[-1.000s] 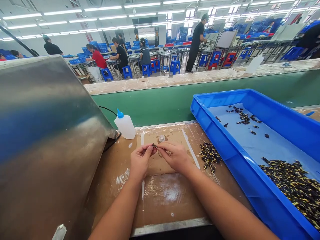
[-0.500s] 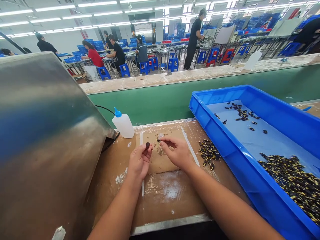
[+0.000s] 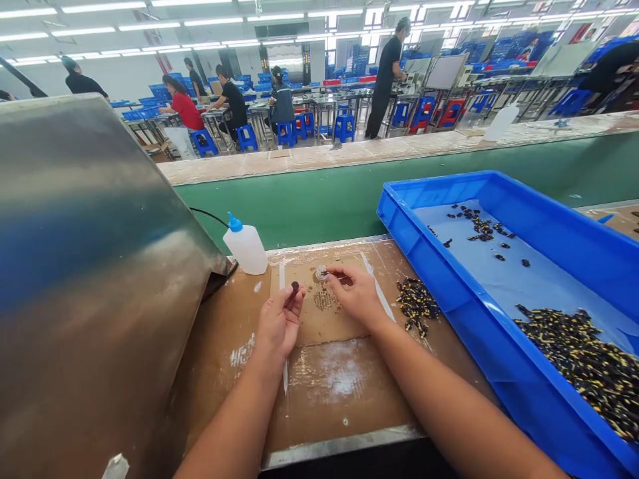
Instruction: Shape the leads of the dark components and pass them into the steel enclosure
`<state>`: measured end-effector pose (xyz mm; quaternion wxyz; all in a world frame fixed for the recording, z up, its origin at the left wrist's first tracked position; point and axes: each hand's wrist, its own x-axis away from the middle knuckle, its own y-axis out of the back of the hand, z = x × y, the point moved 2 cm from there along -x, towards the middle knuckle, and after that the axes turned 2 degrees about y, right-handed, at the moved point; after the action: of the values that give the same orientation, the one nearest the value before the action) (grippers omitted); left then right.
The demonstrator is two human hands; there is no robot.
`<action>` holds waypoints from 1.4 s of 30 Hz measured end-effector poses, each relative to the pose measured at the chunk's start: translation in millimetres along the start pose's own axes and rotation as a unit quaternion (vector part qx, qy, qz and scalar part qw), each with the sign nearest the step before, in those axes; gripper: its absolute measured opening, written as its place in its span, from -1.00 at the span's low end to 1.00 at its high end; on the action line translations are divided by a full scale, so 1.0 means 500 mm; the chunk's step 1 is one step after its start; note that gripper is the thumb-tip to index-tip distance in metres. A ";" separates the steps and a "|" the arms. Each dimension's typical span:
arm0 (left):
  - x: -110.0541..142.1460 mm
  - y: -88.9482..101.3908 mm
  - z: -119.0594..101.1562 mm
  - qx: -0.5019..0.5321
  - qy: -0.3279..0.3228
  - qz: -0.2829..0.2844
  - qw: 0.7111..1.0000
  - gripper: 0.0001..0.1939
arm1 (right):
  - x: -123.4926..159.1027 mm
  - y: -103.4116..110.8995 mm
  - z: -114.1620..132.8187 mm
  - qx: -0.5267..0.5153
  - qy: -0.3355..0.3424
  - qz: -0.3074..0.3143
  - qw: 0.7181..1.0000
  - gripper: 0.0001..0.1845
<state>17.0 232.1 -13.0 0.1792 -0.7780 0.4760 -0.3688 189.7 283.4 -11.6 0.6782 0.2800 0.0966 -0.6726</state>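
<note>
Between the thumb and fingers of my left hand (image 3: pixel 283 319) is a small dark round-ended piece (image 3: pixel 295 287), its kind unclear. My right hand (image 3: pixel 353 291) pinches a tiny dark part (image 3: pixel 324 273) over a small clear round dish (image 3: pixel 320 271); whether the part touches the dish I cannot tell. Both hands are above a cardboard sheet (image 3: pixel 319 329), which has a patch of wet-looking marks (image 3: pixel 325 300) below the dish. To the right of my right hand lies a pile of small black-and-yellow parts (image 3: pixel 418 303).
A large blue tray (image 3: pixel 444 279) holds many more black-and-yellow parts on the right. A white squeeze bottle (image 3: pixel 247 249) with a blue cap stands behind my left hand. A metal housing (image 3: pixel 100 266) fills the left side. Beyond the green conveyor belt (image 3: pixel 299 203), several people work at tables.
My right hand has moved slightly up, bringing the tiny part over the clear dish and uncovering more of the marks below. My left hand stays almost in place with its dark piece.
</note>
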 end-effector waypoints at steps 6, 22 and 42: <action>-0.023 0.028 -0.040 -0.476 -0.254 0.079 0.838 -0.88 | -0.006 0.013 -0.001 0.032 0.016 -0.016 0.999 -0.79; -0.026 0.061 -0.060 -0.789 -0.376 0.146 0.464 -0.79 | -0.021 0.039 0.001 0.026 0.003 -0.059 0.998 -0.80; -0.073 0.055 -0.059 -0.811 -0.367 0.132 0.437 -0.74 | -0.021 0.037 0.003 0.025 -0.002 -0.051 0.998 -0.82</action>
<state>-31.8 252.8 -25.3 -0.3291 -0.5577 0.5439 0.5337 206.3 290.7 -0.6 0.6356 0.2903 0.0925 -0.7094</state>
